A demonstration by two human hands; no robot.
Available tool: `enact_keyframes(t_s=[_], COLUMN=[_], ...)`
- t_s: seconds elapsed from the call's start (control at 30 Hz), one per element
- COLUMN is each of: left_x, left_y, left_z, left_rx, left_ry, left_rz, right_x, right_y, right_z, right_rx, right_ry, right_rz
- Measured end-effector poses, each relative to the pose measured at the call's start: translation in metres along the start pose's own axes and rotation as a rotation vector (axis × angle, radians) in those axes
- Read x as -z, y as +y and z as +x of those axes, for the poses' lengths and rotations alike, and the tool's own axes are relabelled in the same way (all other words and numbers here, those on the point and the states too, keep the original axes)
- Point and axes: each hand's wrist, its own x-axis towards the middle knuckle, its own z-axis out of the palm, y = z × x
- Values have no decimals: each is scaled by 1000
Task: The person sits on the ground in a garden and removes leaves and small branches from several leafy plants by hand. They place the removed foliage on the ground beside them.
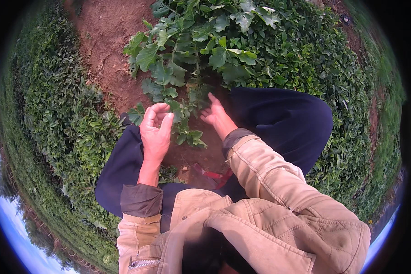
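A tall leafy green plant with broad lobed leaves rises from the reddish soil before me. My left hand is raised at the plant's left side, fingers curled and a gap between them and the thumb. Nothing shows in its grasp. Low on the right of the stem is my right hand, its index finger stretched out and the others partly bent. I see nothing held there; whether it touches the leaves is unclear. Smaller lobed leaves hang between the two hands.
My knees in dark trousers flank the plant. Dense low shrubs grow on the right, and another leafy row runs along the left. Bare reddish soil stretches ahead. A blurred red object lies beneath me.
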Motion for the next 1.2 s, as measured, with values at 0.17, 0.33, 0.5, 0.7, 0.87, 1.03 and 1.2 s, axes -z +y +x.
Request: enact_keyframes(t_s=[0.17,0.33,0.5,0.7,0.87,1.03,1.2], left_x=[4,-3,-26,-68,-86,-70,-36], left_y=[-3,-16,-19,-7,4,-5,-33], left_z=[8,20,24,31,22,12,10], left_rx=[74,89,89,87,61,7,-62], left_ry=[-6,-37,-96,-147,-86,69,58], left_rz=[-93,-151,-117,332,781,806,519], right_x=[-6,1,-2,2,6,17,30], right_y=[5,3,-11,8,30,53,58], right_z=[27,16,-34,-93,-131,-165,-171], right_rx=[-148,74,351,912,1378,1654,1327], right_ry=[-126,-220,-232,-119,-153,-204,-33], right_rz=[256,316,121,-368,-949,-1172,-1160])
